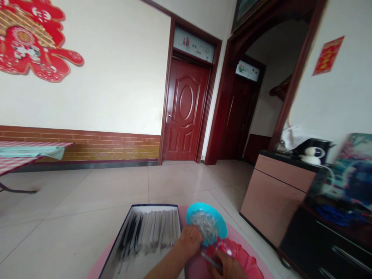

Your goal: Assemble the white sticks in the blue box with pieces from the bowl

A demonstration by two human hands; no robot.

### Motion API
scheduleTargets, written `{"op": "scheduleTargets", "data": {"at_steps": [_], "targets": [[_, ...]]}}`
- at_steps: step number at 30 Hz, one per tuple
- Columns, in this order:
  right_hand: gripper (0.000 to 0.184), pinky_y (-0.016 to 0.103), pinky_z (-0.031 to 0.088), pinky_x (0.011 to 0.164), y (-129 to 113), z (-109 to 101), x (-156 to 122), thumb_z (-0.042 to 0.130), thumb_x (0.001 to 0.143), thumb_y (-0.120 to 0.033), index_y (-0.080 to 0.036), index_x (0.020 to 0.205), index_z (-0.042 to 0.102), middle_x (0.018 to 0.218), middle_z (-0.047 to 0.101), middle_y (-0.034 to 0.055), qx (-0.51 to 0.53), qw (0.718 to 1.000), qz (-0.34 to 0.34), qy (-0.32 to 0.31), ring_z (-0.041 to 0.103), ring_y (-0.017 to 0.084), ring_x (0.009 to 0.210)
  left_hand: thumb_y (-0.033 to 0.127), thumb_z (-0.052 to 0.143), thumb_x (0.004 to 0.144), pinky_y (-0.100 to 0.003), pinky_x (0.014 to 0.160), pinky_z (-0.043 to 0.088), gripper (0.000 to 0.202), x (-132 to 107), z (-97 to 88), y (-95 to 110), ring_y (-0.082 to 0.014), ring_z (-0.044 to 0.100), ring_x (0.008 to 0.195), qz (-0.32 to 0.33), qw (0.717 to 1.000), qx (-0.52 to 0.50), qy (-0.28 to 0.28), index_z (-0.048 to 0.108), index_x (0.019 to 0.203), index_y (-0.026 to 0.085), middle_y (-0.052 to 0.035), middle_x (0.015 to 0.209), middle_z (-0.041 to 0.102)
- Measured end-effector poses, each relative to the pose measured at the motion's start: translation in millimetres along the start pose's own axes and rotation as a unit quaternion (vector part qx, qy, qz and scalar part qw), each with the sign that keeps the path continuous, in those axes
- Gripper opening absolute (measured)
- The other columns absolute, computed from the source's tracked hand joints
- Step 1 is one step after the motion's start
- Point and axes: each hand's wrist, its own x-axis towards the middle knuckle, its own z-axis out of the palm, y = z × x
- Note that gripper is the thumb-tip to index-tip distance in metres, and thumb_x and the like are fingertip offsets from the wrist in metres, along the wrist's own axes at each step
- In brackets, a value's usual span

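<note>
Pink round tabletop (247, 238) keeps everything within reach: an open box of slim rods (148, 232) beside a turquoise bowl (216, 219). The left hand (190, 241) covers the bowl's edge, its grip hidden; the right hand (228, 266) grips a thin metal strip (211, 261) above a red dish (241, 257).

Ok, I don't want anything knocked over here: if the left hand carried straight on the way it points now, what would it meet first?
Probably the blue bowl. The left hand points up and to the right, and it looks to be at the bowl's near edge already, though depth is hard to judge from this view.
</note>
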Motion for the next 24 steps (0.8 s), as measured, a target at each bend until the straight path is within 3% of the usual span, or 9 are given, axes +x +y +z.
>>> {"op": "scheduleTargets", "data": {"at_steps": [4,7,10,13,17,20,24], "targets": [[0.023,0.028,0.043,0.064,-18.4,-10.3,2.1,0.045,0.083,-0.04,-0.023,0.08,0.062,0.078,0.071,0.0042,0.038,0.999,0.002,0.017,0.065,0.02,0.071,0.018,0.054,0.079,-0.037,0.082,0.047,0.018,-5.8,-14.7,-4.7,-0.0248,0.061,0.092,0.005,1.0,-0.027,-0.002,0.067,0.091,0.018,-0.0097,0.095,0.068],[0.03,0.029,0.044,0.068,-30.0,-20.1,11.1,0.041,0.086,-0.043,-0.023,0.082,0.063,0.08,0.072,0.0061,0.052,0.996,0.003,0.067,0.066,0.022,0.075,0.013,0.05,0.077,-0.035,0.091,0.043,0.029,-10.2,-33.4,-11.8,-0.0221,0.059,0.099,-0.023,0.986,-0.157,0.059,0.067,0.099,0.02,-0.0085,0.103,0.068],[0.035,0.029,0.044,0.07,-48.7,-21.5,27.1,0.034,0.088,-0.041,-0.022,0.081,0.062,0.082,0.071,0.0076,0.062,0.994,-0.014,0.089,0.066,0.022,0.077,0.01,0.042,0.077,-0.031,0.086,0.046,0.032,-18.3,-52.1,-19.9,-0.018,0.061,0.091,-0.117,0.922,-0.347,0.128,0.068,0.094,0.019,-0.0057,0.094,0.069],[0.037,0.03,0.043,0.074,-74.0,-12.6,43.3,0.03,0.089,-0.035,-0.02,0.084,0.063,0.086,0.071,0.0098,0.079,0.991,-0.026,0.104,0.065,0.023,0.082,0.013,0.039,0.075,-0.025,0.064,0.048,0.03,-35.4,-65.9,-26.6,-0.0149,0.06,0.07,-0.174,0.859,-0.463,0.134,0.066,0.086,0.017,-0.0029,0.076,0.066],[0.032,0.031,0.042,0.077,-109.4,6.5,57.1,0.036,0.086,-0.033,-0.022,0.085,0.066,0.09,0.071,0.0098,0.138,0.986,-0.048,0.083,0.064,0.024,0.087,0.035,0.05,0.077,-0.021,0.055,0.04,0.024,-64.6,-75.0,-34.5,-0.0131,0.055,0.065,-0.212,0.731,-0.627,0.167,0.065,0.08,0.016,-0.0014,0.072,0.06],[0.034,0.032,0.042,0.074,-136.2,22.6,65.7,0.034,0.086,-0.033,-0.021,0.085,0.066,0.089,0.071,0.0099,0.168,0.982,-0.068,0.052,0.064,0.024,0.084,0.053,0.059,0.072,-0.021,0.051,0.034,0.039,-80.1,-74.9,-44.5,-0.0104,0.046,0.055,-0.246,0.704,-0.637,0.197,0.063,0.073,0.015,0.0027,0.06,0.051],[0.037,0.031,0.042,0.073,-164.4,44.4,75.8,0.031,0.086,-0.034,-0.018,0.087,0.064,0.09,0.07,0.0107,0.266,0.963,-0.03,0.015,0.063,0.022,0.085,0.06,0.064,0.063,-0.022,0.053,0.035,0.045,-91.0,-66.0,-63.6,-0.0109,0.045,0.055,-0.288,0.681,-0.636,0.221,0.057,0.062,0.015,0.0046,0.055,0.046]]}}
